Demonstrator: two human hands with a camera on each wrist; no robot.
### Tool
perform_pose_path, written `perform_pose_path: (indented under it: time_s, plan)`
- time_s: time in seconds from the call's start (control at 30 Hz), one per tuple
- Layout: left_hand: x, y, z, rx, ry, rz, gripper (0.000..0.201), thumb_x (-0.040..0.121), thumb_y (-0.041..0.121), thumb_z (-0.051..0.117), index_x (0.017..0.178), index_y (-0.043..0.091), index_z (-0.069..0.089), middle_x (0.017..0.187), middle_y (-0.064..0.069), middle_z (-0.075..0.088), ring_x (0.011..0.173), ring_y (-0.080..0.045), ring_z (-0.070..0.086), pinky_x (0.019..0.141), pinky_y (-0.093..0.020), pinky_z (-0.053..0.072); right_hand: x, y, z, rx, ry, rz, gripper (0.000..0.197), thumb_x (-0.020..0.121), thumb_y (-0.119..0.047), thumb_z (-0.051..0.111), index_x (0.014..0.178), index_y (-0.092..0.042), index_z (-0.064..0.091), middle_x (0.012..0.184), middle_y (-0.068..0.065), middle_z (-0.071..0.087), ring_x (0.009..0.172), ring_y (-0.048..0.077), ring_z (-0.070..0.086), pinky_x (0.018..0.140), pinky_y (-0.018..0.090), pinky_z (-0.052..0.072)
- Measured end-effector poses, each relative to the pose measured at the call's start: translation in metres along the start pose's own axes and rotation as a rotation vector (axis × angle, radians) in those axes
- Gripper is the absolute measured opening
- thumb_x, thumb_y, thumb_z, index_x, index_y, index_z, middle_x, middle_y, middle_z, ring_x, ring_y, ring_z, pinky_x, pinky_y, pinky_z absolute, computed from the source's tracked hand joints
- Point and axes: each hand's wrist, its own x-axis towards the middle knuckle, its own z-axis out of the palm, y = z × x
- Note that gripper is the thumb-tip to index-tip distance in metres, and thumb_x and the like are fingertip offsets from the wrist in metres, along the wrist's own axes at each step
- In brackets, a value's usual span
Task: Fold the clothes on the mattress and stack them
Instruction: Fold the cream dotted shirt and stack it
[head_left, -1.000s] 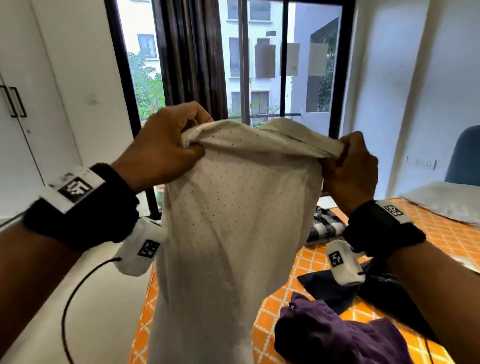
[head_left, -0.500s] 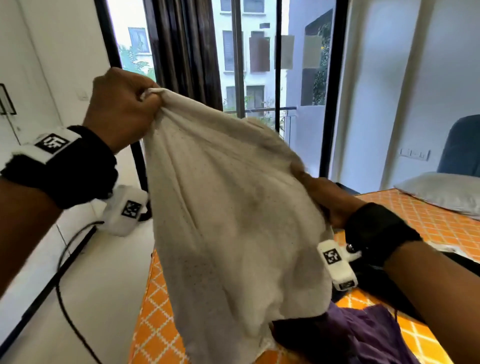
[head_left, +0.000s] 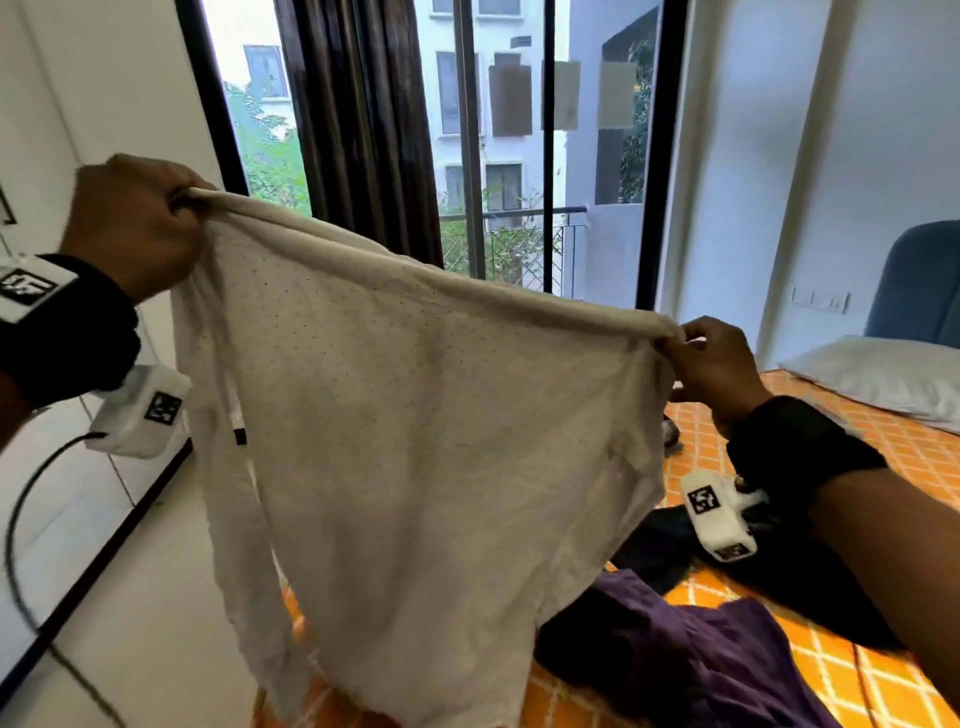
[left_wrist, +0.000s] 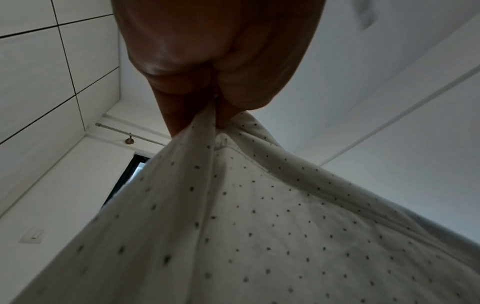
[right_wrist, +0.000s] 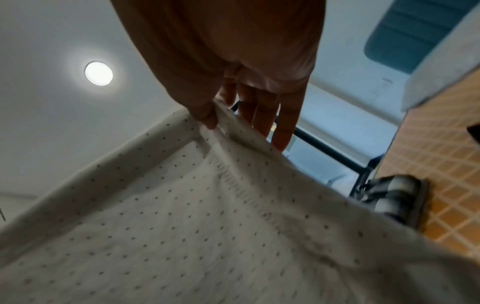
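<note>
A white shirt with small dark dots (head_left: 426, 441) hangs spread in the air above the orange-checked mattress (head_left: 909, 467). My left hand (head_left: 135, 228) grips its upper left corner, raised high at the left; the left wrist view shows the fingers (left_wrist: 215, 115) pinching the dotted shirt (left_wrist: 272, 236). My right hand (head_left: 711, 364) pinches the upper right corner, lower than the left; in the right wrist view the thumb (right_wrist: 207, 117) presses the shirt's edge (right_wrist: 197, 216) against the fingers. A purple garment (head_left: 691, 660) and a dark garment (head_left: 665, 551) lie on the mattress below.
A white pillow (head_left: 883, 374) and blue headboard (head_left: 919, 280) are at the far right. A folded black-and-white checked garment (right_wrist: 394, 197) lies near the mattress edge. Window (head_left: 498, 130) and dark curtain (head_left: 363, 119) stand ahead, white wardrobe doors (head_left: 31, 130) and floor (head_left: 145, 623) to the left.
The shirt went from bunched between close hands to stretched wide. My left hand moved up and left, my right hand moved right and down, pulling the top edge taut.
</note>
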Motion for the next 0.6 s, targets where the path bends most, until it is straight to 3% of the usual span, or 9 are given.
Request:
perform_pose_path:
  time_s: [0.07,0.13,0.2,0.27,0.33,0.43,0.5,0.57,0.6]
  plan:
    - [-0.014,0.024,-0.012,0.038,-0.004,0.004,0.034,0.078,0.025,0.045,0.1,0.015,0.069,0.086,-0.021,0.07,0.085,-0.044,0.068,0.08,-0.052,0.058,0.003,-0.006,0.003,0.202,0.049,0.119,0.032,0.086,-0.047,0.075,0.081,-0.02,0.057,0.099,0.019,0.07,0.087,0.037,0.071,0.073,0.056,0.062]
    - [-0.017,0.027,-0.014,0.051,0.015,-0.019,0.036,0.077,0.029,0.043,0.099,0.016,0.068,0.09,-0.022,0.07,0.088,-0.046,0.067,0.083,-0.054,0.058,0.006,-0.014,0.005,0.326,0.055,0.148,0.041,0.09,-0.049,0.074,0.072,-0.02,0.051,0.083,0.019,0.06,0.07,0.025,0.058,0.062,0.04,0.053]
    - [-0.02,0.025,-0.017,0.048,0.039,-0.083,0.038,0.079,0.029,0.043,0.102,0.014,0.069,0.095,-0.024,0.071,0.092,-0.047,0.067,0.087,-0.054,0.057,0.01,-0.023,0.005,0.361,0.065,0.096,0.046,0.092,-0.048,0.074,0.066,-0.021,0.048,0.066,0.006,0.05,0.053,0.015,0.046,0.052,0.026,0.039]
    - [-0.024,0.023,-0.022,0.037,0.059,-0.137,0.041,0.08,0.028,0.043,0.104,0.01,0.07,0.099,-0.027,0.07,0.097,-0.047,0.066,0.09,-0.052,0.055,0.012,-0.033,0.0,0.404,0.035,0.067,0.043,0.096,-0.044,0.071,0.067,-0.021,0.051,0.057,-0.006,0.05,0.044,0.005,0.044,0.044,0.019,0.036]
    - [-0.031,0.021,-0.027,0.022,0.068,-0.149,0.04,0.082,0.028,0.044,0.103,0.007,0.071,0.1,-0.028,0.07,0.099,-0.047,0.065,0.089,-0.05,0.053,0.009,-0.041,-0.01,0.482,-0.075,0.102,0.04,0.098,-0.046,0.067,0.069,-0.021,0.055,0.058,-0.008,0.054,0.049,0.006,0.052,0.046,0.019,0.042]
    - [-0.044,0.014,-0.028,0.026,0.046,-0.144,0.026,0.092,0.024,0.051,0.096,0.005,0.069,0.099,-0.029,0.067,0.099,-0.046,0.064,0.084,-0.046,0.048,-0.001,-0.044,-0.022,0.567,-0.287,0.188,0.033,0.098,-0.049,0.064,0.08,-0.021,0.065,0.073,-0.002,0.072,0.065,0.012,0.07,0.059,0.025,0.059]
    - [-0.058,0.006,-0.024,-0.003,0.02,-0.181,0.025,0.094,0.022,0.052,0.098,0.005,0.069,0.098,-0.027,0.067,0.1,-0.043,0.064,0.081,-0.043,0.045,-0.015,-0.044,-0.026,0.541,-0.434,0.21,0.031,0.088,-0.051,0.072,0.084,-0.022,0.062,0.071,-0.001,0.074,0.063,0.012,0.071,0.057,0.025,0.06]
    - [-0.076,-0.003,-0.017,-0.051,-0.02,-0.21,0.022,0.094,0.02,0.053,0.098,0.006,0.07,0.091,-0.019,0.065,0.098,-0.038,0.063,0.077,-0.036,0.041,-0.03,-0.041,-0.03,0.474,-0.59,0.204,0.05,0.061,-0.046,0.094,0.092,-0.018,0.067,0.076,0.003,0.074,0.062,0.012,0.071,0.057,0.026,0.061]
    - [-0.087,-0.008,-0.012,-0.088,-0.045,-0.222,0.02,0.096,0.017,0.055,0.099,0.007,0.071,0.09,-0.014,0.063,0.097,-0.034,0.063,0.076,-0.032,0.039,-0.035,-0.038,-0.031,0.408,-0.642,0.192,0.061,0.054,-0.036,0.098,0.105,-0.014,0.071,0.087,0.009,0.075,0.066,0.014,0.073,0.061,0.028,0.063]
